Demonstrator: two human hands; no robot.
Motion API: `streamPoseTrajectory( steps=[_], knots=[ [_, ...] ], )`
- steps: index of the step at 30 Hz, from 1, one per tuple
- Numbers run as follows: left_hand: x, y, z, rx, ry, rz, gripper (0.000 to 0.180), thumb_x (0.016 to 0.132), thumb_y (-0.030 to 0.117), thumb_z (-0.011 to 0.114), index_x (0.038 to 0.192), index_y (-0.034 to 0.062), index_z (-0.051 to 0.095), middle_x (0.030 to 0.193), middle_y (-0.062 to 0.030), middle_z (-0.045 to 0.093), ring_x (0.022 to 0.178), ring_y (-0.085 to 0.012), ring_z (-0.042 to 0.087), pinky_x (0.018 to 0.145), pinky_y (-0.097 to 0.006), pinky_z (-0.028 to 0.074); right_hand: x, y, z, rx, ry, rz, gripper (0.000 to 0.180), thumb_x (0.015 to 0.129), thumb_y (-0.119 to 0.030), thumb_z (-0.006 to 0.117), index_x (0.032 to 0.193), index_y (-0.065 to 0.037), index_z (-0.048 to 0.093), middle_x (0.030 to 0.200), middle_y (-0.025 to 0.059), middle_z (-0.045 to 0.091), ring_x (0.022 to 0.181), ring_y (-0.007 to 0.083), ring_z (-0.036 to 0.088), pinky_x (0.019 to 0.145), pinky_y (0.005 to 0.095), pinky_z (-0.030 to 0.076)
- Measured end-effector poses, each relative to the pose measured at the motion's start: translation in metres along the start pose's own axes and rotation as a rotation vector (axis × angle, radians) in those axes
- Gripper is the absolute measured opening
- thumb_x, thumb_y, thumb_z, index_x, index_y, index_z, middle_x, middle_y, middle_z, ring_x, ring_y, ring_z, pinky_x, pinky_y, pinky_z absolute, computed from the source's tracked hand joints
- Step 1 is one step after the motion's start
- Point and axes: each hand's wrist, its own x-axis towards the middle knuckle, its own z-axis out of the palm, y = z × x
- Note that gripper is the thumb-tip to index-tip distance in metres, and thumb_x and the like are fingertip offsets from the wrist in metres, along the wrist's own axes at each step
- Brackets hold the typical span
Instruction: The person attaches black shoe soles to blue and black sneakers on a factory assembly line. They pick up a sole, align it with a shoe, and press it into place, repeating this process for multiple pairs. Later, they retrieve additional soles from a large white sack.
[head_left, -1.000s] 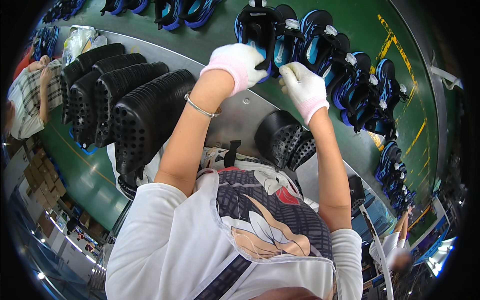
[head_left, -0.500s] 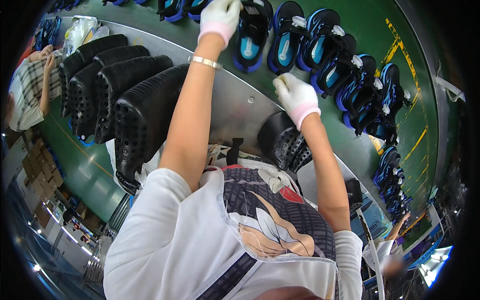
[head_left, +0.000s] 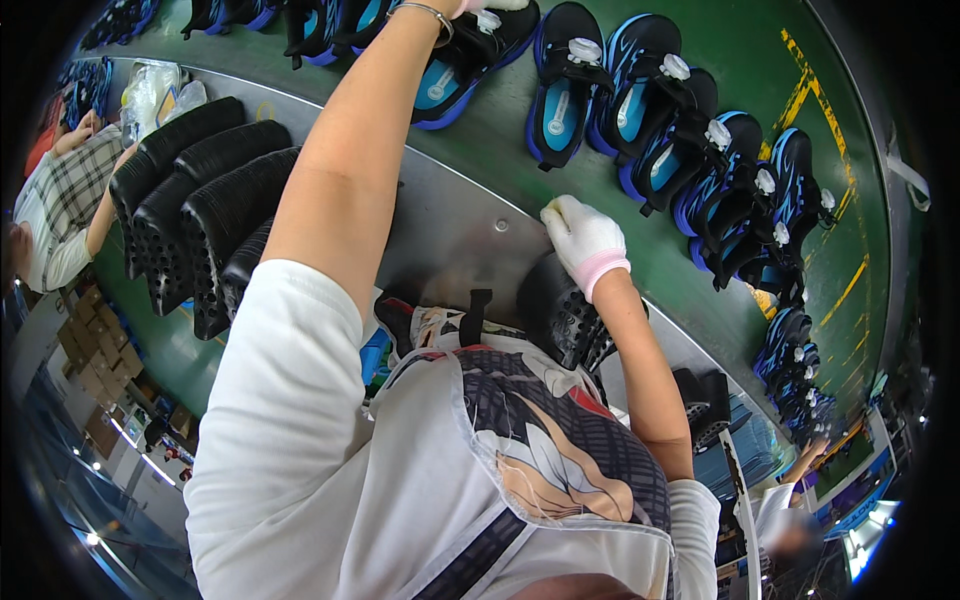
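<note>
Bench rim (head_left: 440, 200), 11 o'clock: smooth bare metal, soft sheen. Work surface (head_left: 490, 145), 12 o'clock: smooth green, slightly glossy. Shoes (head_left: 645, 85), 1 o'clock: cloth-look uppers, shiny plastic-look dials (head_left: 675, 66). Black boot-like forms (head_left: 240, 180), 10 o'clock: rubber- or plastic-looking, can't tell which; ribbed, low gloss. Bracelet (head_left: 437, 14), 12 o'clock: polished metal. Right glove (head_left: 590, 238), 2 o'clock: matt cloth. Apron (head_left: 560, 440), 5 o'clock: printed cloth. Bags (head_left: 150, 95), 10 o'clock: clear glossy plastic.
</note>
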Motion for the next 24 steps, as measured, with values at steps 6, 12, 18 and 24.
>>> streamPoseTrajectory(
  steps=[6,12,18,24],
  knots=[
    [-0.001,-0.006,0.0,0.081,0.077,0.005,0.048,0.08,0.041,0.07,0.095,-0.0041,0.066,0.074,-0.0109,0.066,0.056,-0.0166,0.06,0.05,-0.03,0.047,0.007,-0.002,-0.004,0.024,0.286,-0.136,0.02,0.09,-0.03,0.052,0.091,-0.011,0.059,0.087,0.014,0.065,0.078,0.0352,0.062,0.071,0.0459,0.049],
    [-0.049,-0.027,0.006,-0.816,0.341,0.081,0.035,0.085,0.033,0.064,0.099,0.0003,0.065,0.085,-0.0108,0.067,0.067,-0.0192,0.063,0.061,-0.03,0.051,0.02,-0.028,-0.056,-0.417,0.722,-0.384,0.037,0.071,-0.023,0.075,0.106,-0.022,0.063,0.11,0.0061,0.059,0.101,0.0282,0.056,0.088,0.0444,0.042],
    [-0.103,-0.051,0.067,-0.362,1.258,0.092,0.047,0.091,0.038,0.053,0.119,0.0002,0.06,0.111,-0.0145,0.064,0.106,-0.0272,0.059,0.094,-0.037,0.043,0.055,-0.018,-0.074,-0.52,0.123,-0.34,0.049,0.085,-0.059,0.049,0.121,-0.026,0.057,0.092,0.0112,0.067,0.092,0.0281,0.063,0.086,0.0388,0.043],
    [-0.124,-0.015,0.119,0.13,1.035,-0.18,0.06,0.087,0.049,0.046,0.128,0.0052,0.053,0.116,-0.0244,0.059,0.11,-0.0421,0.052,0.095,-0.046,0.041,0.047,-0.01,-0.085,-0.56,0.069,-0.26,0.049,0.088,-0.06,0.044,0.121,-0.025,0.057,0.079,0.0107,0.068,0.082,0.0308,0.065,0.081,0.0403,0.044]
  ],
)
